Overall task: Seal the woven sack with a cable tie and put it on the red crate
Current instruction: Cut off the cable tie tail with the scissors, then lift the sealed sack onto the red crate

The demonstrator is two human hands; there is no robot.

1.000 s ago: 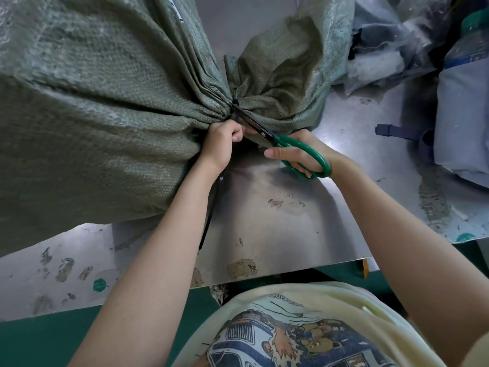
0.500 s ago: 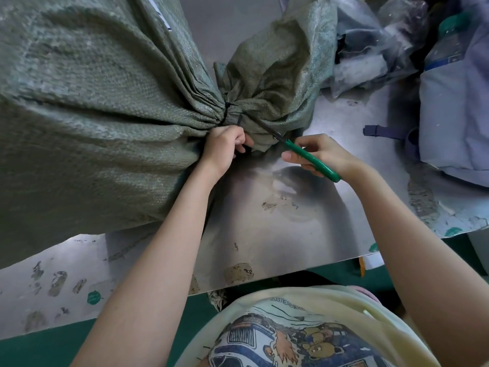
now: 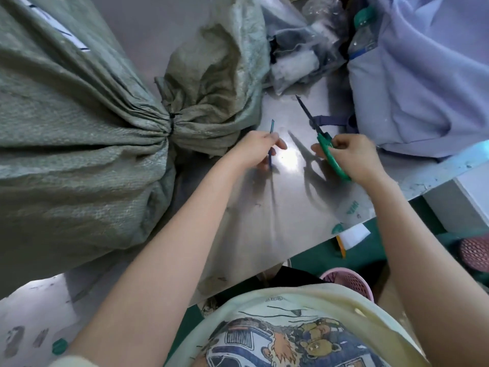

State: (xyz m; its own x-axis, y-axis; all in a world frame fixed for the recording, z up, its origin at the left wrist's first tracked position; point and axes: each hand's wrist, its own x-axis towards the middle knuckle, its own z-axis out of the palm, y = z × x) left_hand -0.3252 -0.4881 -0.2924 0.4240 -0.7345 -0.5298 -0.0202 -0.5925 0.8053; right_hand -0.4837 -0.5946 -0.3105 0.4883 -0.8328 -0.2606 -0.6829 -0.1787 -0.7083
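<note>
Two hands work over the steel tabletop (image 3: 277, 221), both near its front edge and clear of the sack. Left hand (image 3: 258, 149): fingers pressed together on a thin dark strip (image 3: 271, 128), one end poking up past the fingertips, the other hanging below; judged to be the cable tie's cut-off tail. Right hand (image 3: 352, 157): closed around the green handles of the scissors (image 3: 321, 139), blades together, tip pointing toward the far edge, in the air above the steel.

Woven sack (image 3: 79, 144): lies on its side across the left half of the tabletop, bulging, lower part reaching the front edge. Neck gathered tight by a dark cable tie (image 3: 171, 120); loose mouth fabric flares beyond it toward the back. Seal looks done; the move has not begun. Red crate: not in view.

Far right corner: a lilac cloth bag (image 3: 423, 83) and clear plastic bags (image 3: 296, 49).

Risks, as judgement:
- Lifting a full sack with scissors in one hand: point could snag the weave or the other wrist. Put them down first.
- Tail trimmed close; if the tie's lock is only part caught, the load's weight could pull the neck open mid-carry.
- Lifting by the flared mouth puts all strain on the tie.
- Offcut dropped on slick steel is easily lost.
</note>
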